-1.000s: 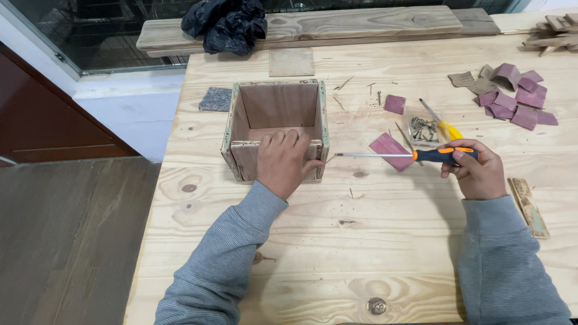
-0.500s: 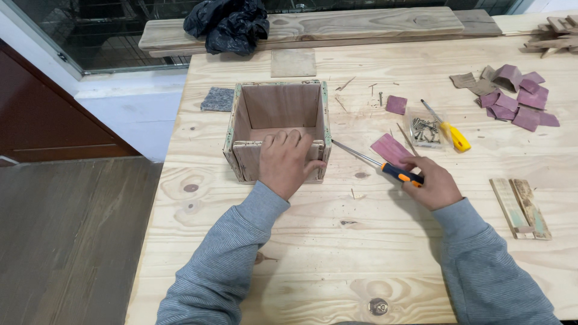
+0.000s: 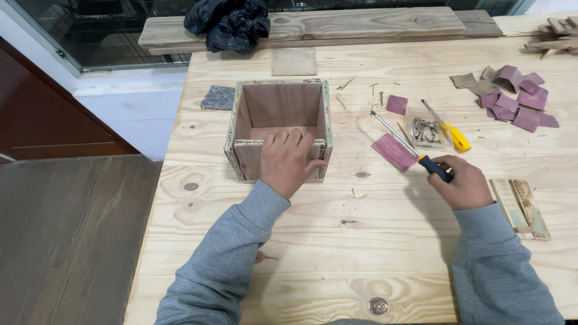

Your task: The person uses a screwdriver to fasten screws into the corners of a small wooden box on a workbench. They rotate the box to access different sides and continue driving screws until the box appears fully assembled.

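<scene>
An open-topped wooden box (image 3: 280, 107) stands on the pale pine table (image 3: 337, 253). My left hand (image 3: 289, 161) lies flat over the box's near wall, fingers curled on its top edge. My right hand (image 3: 462, 183) grips the orange-and-dark handle of a screwdriver (image 3: 408, 147); its long metal shaft points up and left, passing over a purple square of sandpaper (image 3: 393, 151). The tip is well right of the box, not touching it.
A small clear bag of screws (image 3: 426, 130) and a yellow-handled screwdriver (image 3: 448, 127) lie beyond my right hand. Several purple sandpaper pieces (image 3: 515, 103) sit at right. Two wood strips (image 3: 521, 206), a grey block (image 3: 218, 97), a thin square board (image 3: 294, 61) and black cloth (image 3: 230, 21) surround.
My right hand has swung the screwdriver away from the box's right corner and drawn it back to the right. The left hand stays on the box.
</scene>
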